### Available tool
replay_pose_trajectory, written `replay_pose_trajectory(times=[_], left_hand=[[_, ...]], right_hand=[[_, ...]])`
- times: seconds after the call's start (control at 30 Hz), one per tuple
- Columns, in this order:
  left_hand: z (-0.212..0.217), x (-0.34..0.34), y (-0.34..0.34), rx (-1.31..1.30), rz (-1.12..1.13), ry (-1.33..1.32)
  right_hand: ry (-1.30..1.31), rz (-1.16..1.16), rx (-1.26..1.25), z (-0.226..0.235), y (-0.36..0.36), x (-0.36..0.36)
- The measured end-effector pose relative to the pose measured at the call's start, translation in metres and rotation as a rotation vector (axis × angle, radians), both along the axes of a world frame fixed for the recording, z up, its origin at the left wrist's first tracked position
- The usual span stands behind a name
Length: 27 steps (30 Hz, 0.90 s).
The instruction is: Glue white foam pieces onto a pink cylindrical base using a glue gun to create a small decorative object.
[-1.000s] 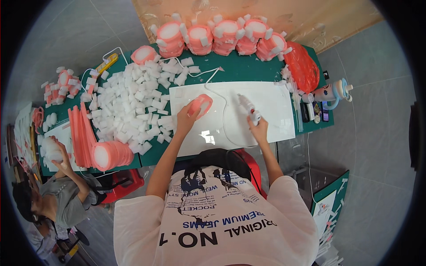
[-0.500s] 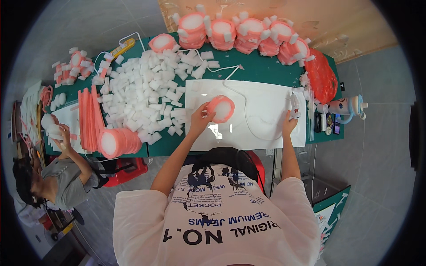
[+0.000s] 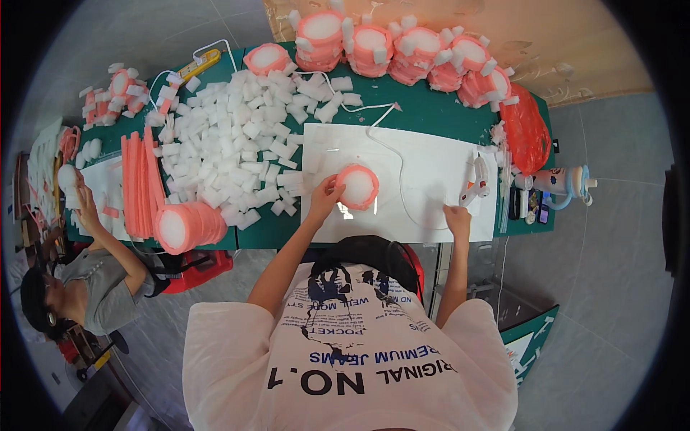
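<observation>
My left hand (image 3: pixel 328 198) grips the left edge of a round piece (image 3: pixel 358 187) with a white foam centre and a pink ruffled rim, over a white board (image 3: pixel 413 151). My right hand (image 3: pixel 457 221) is at the board's right part, fingers drawn together; whether anything is in them is hidden. Just beyond it, apart from the fingers, a white glue gun (image 3: pixel 480 177) with red parts rests on the board. Its white cord (image 3: pixel 399 172) curves across the board and passes close to my right hand.
A heap of white foam blocks (image 3: pixel 223 136) covers the table left of the board. Pink strips (image 3: pixel 141 183) and a stack of pink rounds (image 3: pixel 190 226) lie nearby. More stacks (image 3: pixel 370 50), a red bag (image 3: pixel 525 129) and a tumbler (image 3: pixel 560 179) line the edges. A co-worker (image 3: pixel 100 280) works at left.
My right hand has let go of the glue gun and drawn back toward me. The left hand and round piece have shifted slightly. The co-worker's hand has moved up and left.
</observation>
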<state>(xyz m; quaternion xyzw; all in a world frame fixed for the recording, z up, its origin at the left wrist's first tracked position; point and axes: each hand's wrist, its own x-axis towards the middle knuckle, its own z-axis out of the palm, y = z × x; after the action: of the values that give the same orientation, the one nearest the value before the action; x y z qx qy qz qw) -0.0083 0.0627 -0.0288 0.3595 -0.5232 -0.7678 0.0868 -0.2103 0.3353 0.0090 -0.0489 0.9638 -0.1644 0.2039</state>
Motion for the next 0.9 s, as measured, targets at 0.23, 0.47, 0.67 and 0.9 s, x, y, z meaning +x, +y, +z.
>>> replay_pose_trajectory(times=[0.23,0.47,0.67,0.9], left_hand=[[-0.024,0.000,0.000,-0.003,-0.043,0.049],[-0.037,0.004,0.001,0.051,-0.074,0.193],[-0.036,0.003,0.007,0.015,-0.033,0.182],[-0.033,0.001,0.004,0.044,-0.017,0.179]], right_hand=[[-0.026,0.636,-0.673,0.083,-0.180,0.023],[0.086,1.112,-0.906,0.020,-0.366,0.047],[0.076,1.114,-0.789,-0.025,-0.420,0.060],[-0.068,0.959,-0.648,-0.021,-0.410,0.054]])
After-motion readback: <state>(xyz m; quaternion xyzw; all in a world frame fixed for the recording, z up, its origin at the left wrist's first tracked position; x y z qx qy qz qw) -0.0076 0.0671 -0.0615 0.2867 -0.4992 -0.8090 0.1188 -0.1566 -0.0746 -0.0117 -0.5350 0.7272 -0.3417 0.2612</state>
